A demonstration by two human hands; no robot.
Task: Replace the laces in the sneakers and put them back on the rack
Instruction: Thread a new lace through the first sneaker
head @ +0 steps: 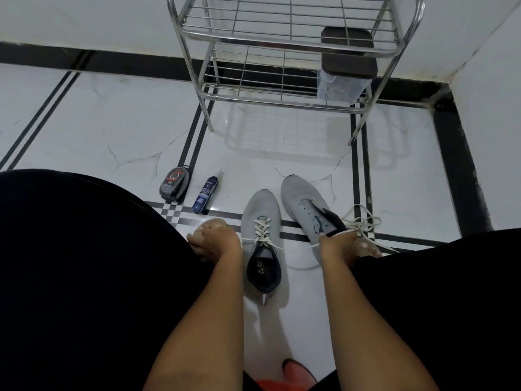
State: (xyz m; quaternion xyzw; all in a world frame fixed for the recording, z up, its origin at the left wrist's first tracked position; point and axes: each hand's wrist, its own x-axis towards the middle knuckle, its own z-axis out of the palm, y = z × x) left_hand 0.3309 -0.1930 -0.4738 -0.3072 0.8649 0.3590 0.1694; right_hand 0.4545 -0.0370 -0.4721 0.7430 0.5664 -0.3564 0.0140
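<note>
Both hands [214, 239] [342, 246] are pulling lace ends [296, 247] taut, fingers gripping either side of the laced sneaker [260, 221]; second sneaker [306, 206] beyond the right fingers is waiting unlaced.

Grey sneakers with cream laces on white marble floor, black lines crossing it.

Between the fingers of both hands, the laced sneaker [260, 218] was pale grey with a dark navy lining and cream-white laces [262, 230]. Beyond the right hand's fingers [366, 246], the other sneaker [303, 198] was the same grey with a navy tongue. Beyond the left hand's fingers [205, 231] stood a dark blue spray can [205, 194] with white lettering and a black polish sponge case [174, 185] marked red. The floor [112, 131] was white, grey-veined, with black stripes and a small checkered patch. The rack [282, 69] was silver.
</note>
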